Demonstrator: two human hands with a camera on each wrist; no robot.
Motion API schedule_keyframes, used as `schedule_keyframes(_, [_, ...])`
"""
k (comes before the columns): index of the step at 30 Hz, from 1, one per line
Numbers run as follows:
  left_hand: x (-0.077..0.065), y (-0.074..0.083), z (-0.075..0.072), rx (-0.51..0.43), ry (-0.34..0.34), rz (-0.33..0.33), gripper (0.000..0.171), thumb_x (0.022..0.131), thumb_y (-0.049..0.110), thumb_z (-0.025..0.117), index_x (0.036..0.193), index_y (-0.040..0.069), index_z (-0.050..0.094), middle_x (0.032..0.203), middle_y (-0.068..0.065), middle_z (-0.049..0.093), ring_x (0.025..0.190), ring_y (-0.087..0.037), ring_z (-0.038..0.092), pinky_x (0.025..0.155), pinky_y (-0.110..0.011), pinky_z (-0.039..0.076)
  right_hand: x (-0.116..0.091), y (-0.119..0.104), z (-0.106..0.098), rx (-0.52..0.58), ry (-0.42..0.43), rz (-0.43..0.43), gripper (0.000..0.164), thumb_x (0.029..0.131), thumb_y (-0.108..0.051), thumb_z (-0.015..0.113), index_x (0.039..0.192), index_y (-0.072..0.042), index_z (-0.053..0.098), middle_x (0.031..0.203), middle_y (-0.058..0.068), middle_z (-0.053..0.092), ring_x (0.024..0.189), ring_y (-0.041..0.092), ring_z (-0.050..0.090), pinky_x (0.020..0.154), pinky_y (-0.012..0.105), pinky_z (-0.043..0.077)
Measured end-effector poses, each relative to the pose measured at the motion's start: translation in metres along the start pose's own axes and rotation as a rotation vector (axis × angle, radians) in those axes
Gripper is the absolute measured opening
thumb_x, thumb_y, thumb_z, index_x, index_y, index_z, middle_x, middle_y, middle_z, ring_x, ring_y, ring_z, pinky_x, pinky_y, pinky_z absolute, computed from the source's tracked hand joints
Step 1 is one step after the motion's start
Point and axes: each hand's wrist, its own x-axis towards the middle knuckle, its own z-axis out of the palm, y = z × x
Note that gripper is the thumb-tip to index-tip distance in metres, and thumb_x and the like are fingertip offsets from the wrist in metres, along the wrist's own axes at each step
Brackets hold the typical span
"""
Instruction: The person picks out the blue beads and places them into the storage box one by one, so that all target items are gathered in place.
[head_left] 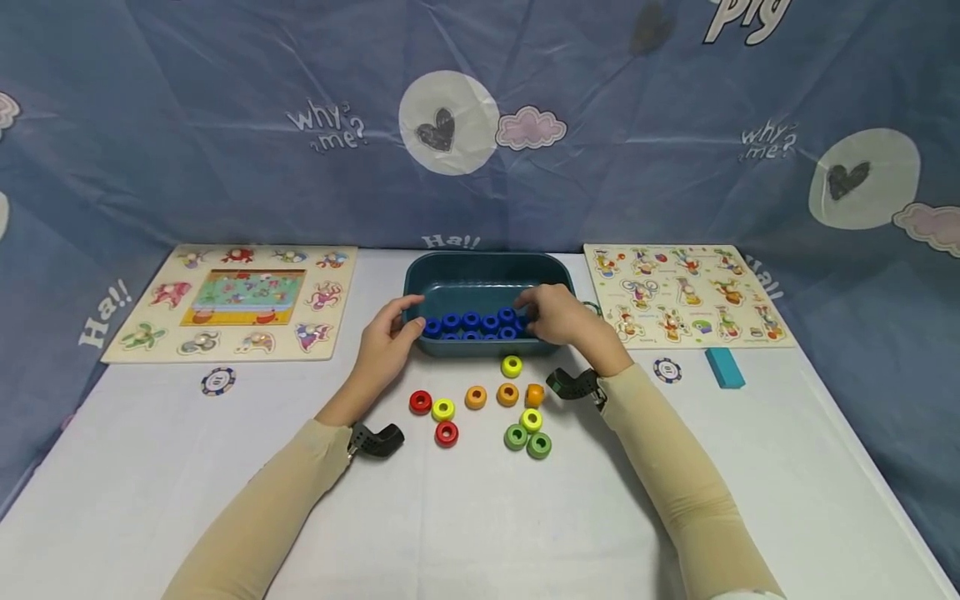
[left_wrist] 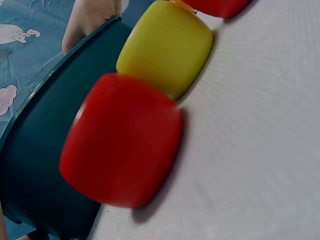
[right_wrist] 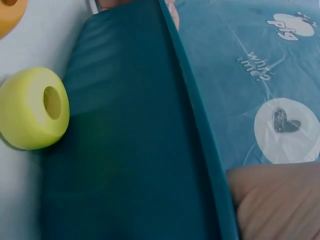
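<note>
A dark teal plastic tub [head_left: 480,260] stands at the back of the table, with several blue beads [head_left: 470,321] lined up along its near side. My left hand [head_left: 382,342] holds the tub's left end, fingers over the rim and thumb at the near corner. Inside the right end, my right hand [head_left: 557,315] has curled fingers at a blue bead [head_left: 522,323], which they partly hide. In the right wrist view, the tub's outer wall [right_wrist: 125,120] hides the right fingertips. A red bead [left_wrist: 122,142] and a yellow bead [left_wrist: 165,47] loom close in the left wrist view.
Loose red [head_left: 446,433], yellow [head_left: 512,367], orange [head_left: 476,397] and green beads [head_left: 538,445] lie before the tub. Picture puzzle boards flank it at left [head_left: 168,333] and right [head_left: 660,292]. Two round chips [head_left: 218,381] and a blue block [head_left: 724,368] lie nearby.
</note>
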Motion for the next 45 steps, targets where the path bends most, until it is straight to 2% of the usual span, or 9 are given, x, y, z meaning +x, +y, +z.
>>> schedule_keyframes(5, [-0.001,-0.002,0.000,0.008,-0.003,-0.008,0.037,0.095,0.018,0.057,0.132,0.016,0.058,0.125,-0.010,0.059,0.071,-0.015,0.039,0.065,-0.022,0.036,0.000,0.000,0.004,0.009,0.012,0.009,0.040,0.084,-0.003,0.068,0.123,-0.007,0.064,0.102,0.015,0.069,0.094,0.028,0.063,0.083,0.041,0.052])
schedule_keyframes(13, [0.002,-0.002,0.000,0.007,0.006,-0.006,0.036,0.095,0.018,0.058,0.131,0.017,0.058,0.125,-0.009,0.059,0.071,-0.014,0.039,0.065,-0.022,0.036,0.002,0.001,0.006,0.019,0.063,-0.005,0.041,0.083,-0.002,0.068,0.123,-0.007,0.064,0.095,0.012,0.066,0.085,0.026,0.059,0.077,0.040,0.050])
schedule_keyframes(22, [0.001,-0.002,-0.001,0.026,0.002,-0.014,0.036,0.096,0.018,0.057,0.131,0.017,0.058,0.120,-0.007,0.059,0.066,-0.014,0.038,0.063,-0.023,0.036,0.002,0.003,0.010,0.051,0.076,-0.012,0.039,0.085,-0.003,0.066,0.124,-0.008,0.064,0.100,0.014,0.068,0.090,0.027,0.062,0.080,0.041,0.052])
schedule_keyframes(29, [0.004,-0.002,-0.001,0.018,-0.002,-0.010,0.036,0.096,0.018,0.057,0.132,0.016,0.058,0.127,-0.007,0.058,0.072,-0.015,0.041,0.066,-0.022,0.037,0.003,0.003,0.010,0.070,0.108,-0.029,0.038,0.085,-0.003,0.067,0.122,-0.007,0.065,0.102,0.015,0.070,0.094,0.028,0.065,0.082,0.042,0.053])
schedule_keyframes(33, [0.004,-0.003,0.000,0.017,-0.003,-0.011,0.037,0.096,0.019,0.056,0.132,0.016,0.057,0.125,-0.008,0.059,0.072,-0.015,0.042,0.066,-0.022,0.038,0.003,0.004,0.011,0.084,0.113,-0.037,0.037,0.085,-0.002,0.066,0.122,-0.007,0.065,0.104,0.016,0.070,0.097,0.029,0.065,0.084,0.043,0.053])
schedule_keyframes(40, [0.002,-0.007,0.001,0.017,-0.003,-0.010,0.036,0.096,0.019,0.057,0.132,0.017,0.058,0.104,-0.005,0.057,0.067,-0.014,0.039,0.062,-0.023,0.036,0.002,0.006,0.014,0.087,0.120,-0.053,0.036,0.085,-0.002,0.065,0.120,-0.007,0.066,0.102,0.015,0.071,0.096,0.028,0.066,0.083,0.042,0.054])
schedule_keyframes(45, [0.004,-0.007,0.001,0.007,0.000,-0.017,0.036,0.096,0.020,0.057,0.132,0.018,0.058,0.117,-0.007,0.060,0.072,-0.015,0.043,0.065,-0.022,0.038,0.004,0.007,0.014,0.087,0.132,-0.065,0.035,0.086,-0.003,0.065,0.120,-0.007,0.066,0.102,0.014,0.071,0.095,0.027,0.066,0.082,0.041,0.054])
